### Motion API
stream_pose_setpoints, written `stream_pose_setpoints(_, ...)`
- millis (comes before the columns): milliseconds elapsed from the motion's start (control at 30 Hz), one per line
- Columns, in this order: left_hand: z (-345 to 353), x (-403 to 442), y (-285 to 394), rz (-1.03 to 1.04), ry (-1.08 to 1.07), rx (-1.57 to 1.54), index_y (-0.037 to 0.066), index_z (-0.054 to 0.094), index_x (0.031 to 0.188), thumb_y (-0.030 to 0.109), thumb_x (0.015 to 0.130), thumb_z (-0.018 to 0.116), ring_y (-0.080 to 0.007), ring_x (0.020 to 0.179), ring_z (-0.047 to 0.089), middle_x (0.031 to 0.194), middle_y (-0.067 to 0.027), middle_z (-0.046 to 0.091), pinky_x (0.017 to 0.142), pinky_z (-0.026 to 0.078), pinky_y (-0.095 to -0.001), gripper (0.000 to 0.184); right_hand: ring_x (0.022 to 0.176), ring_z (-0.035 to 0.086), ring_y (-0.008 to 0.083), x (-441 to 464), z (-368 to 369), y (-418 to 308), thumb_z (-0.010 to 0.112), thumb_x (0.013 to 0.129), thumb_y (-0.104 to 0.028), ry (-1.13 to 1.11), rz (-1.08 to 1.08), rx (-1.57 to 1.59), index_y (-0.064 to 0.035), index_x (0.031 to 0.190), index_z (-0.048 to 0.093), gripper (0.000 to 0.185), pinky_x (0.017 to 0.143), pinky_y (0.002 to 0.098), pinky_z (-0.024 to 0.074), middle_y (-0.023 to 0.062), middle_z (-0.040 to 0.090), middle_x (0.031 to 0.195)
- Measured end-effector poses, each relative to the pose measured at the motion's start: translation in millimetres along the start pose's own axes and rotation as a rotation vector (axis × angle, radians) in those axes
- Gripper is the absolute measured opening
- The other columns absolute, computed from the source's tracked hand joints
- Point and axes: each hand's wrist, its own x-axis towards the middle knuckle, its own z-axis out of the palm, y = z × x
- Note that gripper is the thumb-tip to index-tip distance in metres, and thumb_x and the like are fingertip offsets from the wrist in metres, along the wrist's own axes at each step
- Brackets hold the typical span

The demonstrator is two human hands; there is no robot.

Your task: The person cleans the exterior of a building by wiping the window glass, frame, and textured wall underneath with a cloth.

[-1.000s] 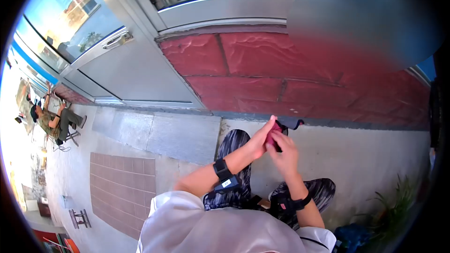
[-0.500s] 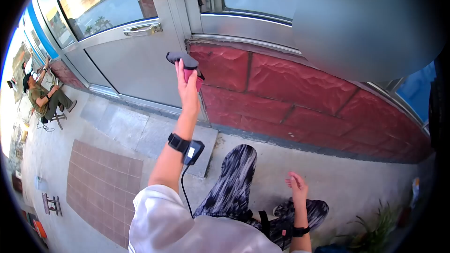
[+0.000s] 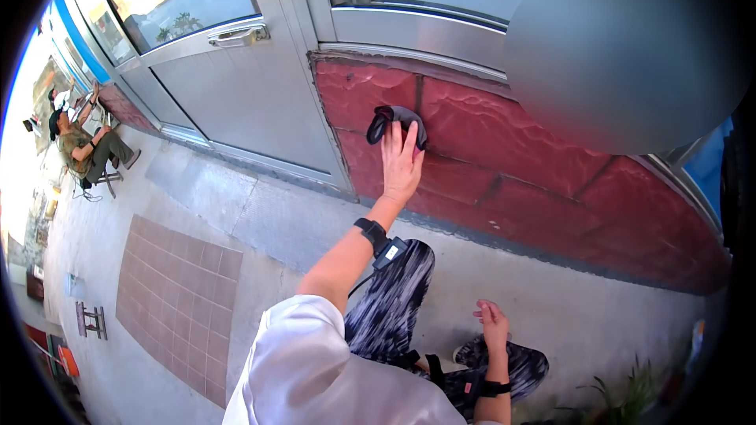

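My left hand (image 3: 402,161) presses a folded grey cloth (image 3: 411,120) with black edging and a bit of pink against the red stone-faced wall (image 3: 504,142). Its fingers lie over the cloth, and part of it is hidden behind them. The hand is just right of the metal door frame. Low on the right, my right hand (image 3: 493,325) hangs above my patterned trouser leg, fingers loosely bent and slightly apart, with nothing visible in it. Each wrist wears a black strap; the left one carries a small box with a cable.
A metal door (image 3: 236,102) with a handle (image 3: 239,35) stands left of the wall, with windows above. At far left a person (image 3: 83,149) sits on a low stool by the wall. A small wooden stool (image 3: 91,320) and a plant (image 3: 622,393) are lower down.
My left hand and the cloth have moved right and slightly down, from beside the door frame onto the red wall. My right hand has shifted slightly down and left.
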Motion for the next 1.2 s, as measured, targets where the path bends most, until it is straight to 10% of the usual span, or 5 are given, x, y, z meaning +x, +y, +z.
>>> stream_pose_setpoints(367, -36, 103, -34, -0.169, 0.454, 0.01, 0.009, 0.024, 0.138, 0.021, 0.086, 0.051, -0.0407, 0.131, 0.015, 0.144, -0.0202, 0.012, 0.105, 0.019, -0.0479, 0.06, 0.07, 0.063, 0.0156, -11, -6, -6, 0.052, 0.09, -0.019, 0.094, -0.036, -0.01, 0.0025, 0.099, 0.06, 0.024, 0.064, 0.0248, 0.0467, 0.0098, 0.063, 0.085)
stream_pose_setpoints(667, 3, 23, 26, 0.14, -0.036, 0.027, 0.013, 0.033, 0.134, 0.017, 0.073, 0.063, -0.0436, 0.126, 0.023, 0.139, -0.023, 0.023, 0.102, 0.02, -0.053, 0.068, 0.068, 0.064, 0.0168, 1, -3, 16, 0.051, 0.09, -0.023, 0.091, -0.024, -0.107, 0.002, 0.095, 0.061, 0.027, 0.063, 0.026, 0.0475, 0.011, 0.064, 0.081)
stream_pose_setpoints(833, -29, 60, 3, 0.182, 0.074, 0.181, 0.016, 0.036, 0.133, 0.02, 0.07, 0.066, -0.0352, 0.124, 0.031, 0.139, -0.0181, 0.027, 0.101, 0.021, -0.049, 0.07, 0.072, 0.064, 0.015, -2, -5, 31, 0.051, 0.09, -0.024, 0.041, -0.006, -0.134, -0.0023, 0.101, 0.06, 0.026, 0.06, 0.0247, 0.046, 0.0064, 0.064, 0.09)
stream_pose_setpoints(1200, -16, 56, -62, -0.315, 0.372, -0.052, 0.005, 0.018, 0.139, 0.026, 0.089, 0.048, -0.0391, 0.132, 0.013, 0.145, -0.0221, 0.008, 0.106, 0.017, -0.0456, 0.062, 0.071, 0.064, 0.0141, 5, 6, 11, 0.051, 0.09, -0.024, 0.046, -0.002, -0.11, -0.0016, 0.098, 0.061, 0.026, 0.06, 0.0241, 0.0454, 0.0063, 0.064, 0.087)
